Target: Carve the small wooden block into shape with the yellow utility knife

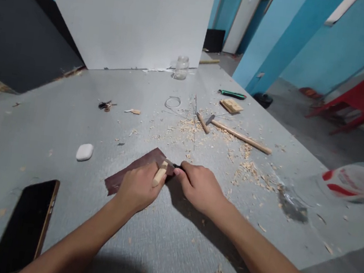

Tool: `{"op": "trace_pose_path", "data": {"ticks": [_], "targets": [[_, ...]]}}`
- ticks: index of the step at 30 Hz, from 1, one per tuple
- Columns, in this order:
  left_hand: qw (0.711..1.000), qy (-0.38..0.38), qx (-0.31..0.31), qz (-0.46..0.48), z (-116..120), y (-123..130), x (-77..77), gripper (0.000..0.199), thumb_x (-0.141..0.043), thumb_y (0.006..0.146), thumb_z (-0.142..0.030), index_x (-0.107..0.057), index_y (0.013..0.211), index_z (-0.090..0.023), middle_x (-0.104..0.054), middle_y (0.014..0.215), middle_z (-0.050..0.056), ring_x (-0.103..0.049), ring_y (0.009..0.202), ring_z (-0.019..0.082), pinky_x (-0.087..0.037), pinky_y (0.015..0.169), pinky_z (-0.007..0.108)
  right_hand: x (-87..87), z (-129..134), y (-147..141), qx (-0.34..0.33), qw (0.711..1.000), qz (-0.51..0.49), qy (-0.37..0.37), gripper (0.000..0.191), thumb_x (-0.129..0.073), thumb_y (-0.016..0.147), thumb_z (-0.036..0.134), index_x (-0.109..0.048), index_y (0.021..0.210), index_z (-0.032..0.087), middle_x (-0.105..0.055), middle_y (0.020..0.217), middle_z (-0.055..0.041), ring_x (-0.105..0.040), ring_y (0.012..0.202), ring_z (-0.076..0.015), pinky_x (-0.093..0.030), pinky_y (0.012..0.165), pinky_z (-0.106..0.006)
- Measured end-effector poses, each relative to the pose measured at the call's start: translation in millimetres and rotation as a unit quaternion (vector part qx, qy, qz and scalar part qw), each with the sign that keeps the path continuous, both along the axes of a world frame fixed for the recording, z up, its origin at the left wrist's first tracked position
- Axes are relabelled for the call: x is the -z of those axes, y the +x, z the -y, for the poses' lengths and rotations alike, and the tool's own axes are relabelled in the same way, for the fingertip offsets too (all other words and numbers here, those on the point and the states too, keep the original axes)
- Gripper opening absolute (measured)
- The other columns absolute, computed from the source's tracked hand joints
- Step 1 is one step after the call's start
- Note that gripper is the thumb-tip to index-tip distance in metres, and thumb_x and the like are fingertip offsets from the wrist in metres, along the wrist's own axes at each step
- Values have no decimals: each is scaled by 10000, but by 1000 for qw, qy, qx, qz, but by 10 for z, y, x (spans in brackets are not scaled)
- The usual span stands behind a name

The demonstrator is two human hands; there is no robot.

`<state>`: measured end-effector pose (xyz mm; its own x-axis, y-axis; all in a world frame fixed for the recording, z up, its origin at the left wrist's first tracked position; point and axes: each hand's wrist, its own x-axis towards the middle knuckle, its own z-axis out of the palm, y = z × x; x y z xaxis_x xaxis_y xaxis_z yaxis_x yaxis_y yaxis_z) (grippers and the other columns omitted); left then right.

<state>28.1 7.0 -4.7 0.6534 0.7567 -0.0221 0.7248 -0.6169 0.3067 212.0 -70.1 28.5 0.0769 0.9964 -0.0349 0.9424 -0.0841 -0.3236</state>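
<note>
"What's going on at the centre of the clock?"

"The left hand [139, 187] has its fingers curled round a small pale stick [160, 175], over a dark red sheet [141, 162] on the table [119, 123]. The right hand [203, 189] pinches the dark handle of what looks like a knife [169, 163], thumb pressed against it, the blade reaching to the stick's upper end."

"So which step is this?"

"Paring or trimming that end, I judge (the curled shavings [248, 170] at two to three o'clock suggest as much). A further stroke would call for a firm grip on the stick, a shallow blade angle and left fingers clear of the edge."

"Anything else lying about?"

"A hammer [241, 137] at two, a glass jar [181, 68] at twelve, a white case [85, 152] at nine and a phone [25, 223] at eight."

"And what can't you make out?"

"The left fingertips are tucked out of sight, and the left hand covers part of the sheet. Whether the blade bites or merely rests, I can't tell. The clear plastic container [348, 182] at three is blurred, and the phone is cut off at the bottom."
</note>
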Motion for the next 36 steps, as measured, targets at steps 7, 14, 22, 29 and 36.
{"op": "trace_pose_path", "data": {"ticks": [7, 14, 22, 29, 36], "targets": [[998, 60, 19, 22, 7, -6, 75, 242, -510, 1017, -388, -604, 908, -194, -708, 801, 45, -701, 743, 225, -404, 619, 339, 88, 0, 77, 11, 995, -99, -5, 216, -499, 1057, 386, -595, 1045, 193, -735, 937, -61, -671, 803, -222, -368, 664, -300], [997, 69, 15, 23, -6, -2, 129, 156, -595, 937, -349, -573, 866, -212, -686, 744, 21, -673, 653, 208, -354, 538, 331, 167, 82, 181, -21, 988, -144, 59, 245, -547, 1003, 250, -523, 1239, 187, -717, 999, -62, -674, 826, -215, -453, 717, -315], [996, 41, 35, 66, -32, -36, 116, 188, -519, 976, -379, -597, 877, -239, -658, 721, 3, -632, 612, 206, -359, 516, 349, 89, 166, 183, -72, 986, -134, 70, 246, -424, 1090, 277, -555, 1284, 203, -747, 1017, -67, -722, 858, -213, -511, 719, -321], [997, -27, 36, 65, -75, -57, 82, 315, -460, 1015, -440, -542, 773, -256, -618, 655, -20, -592, 569, 190, -321, 502, 349, 90, 148, 204, -99, 983, -156, -16, 293, -348, 1113, 333, -589, 1165, 175, -733, 953, -84, -718, 804, -217, -516, 699, -331], [997, -20, 30, 63, -50, -34, 44, 275, -487, 1000, -368, -530, 754, -250, -637, 663, -3, -586, 579, 189, -319, 530, 344, 65, 131, 202, -105, 977, -176, -53, 321, -331, 1114, 366, -585, 1053, 180, -702, 875, -71, -663, 706, -189, -468, 645, -311]]}}
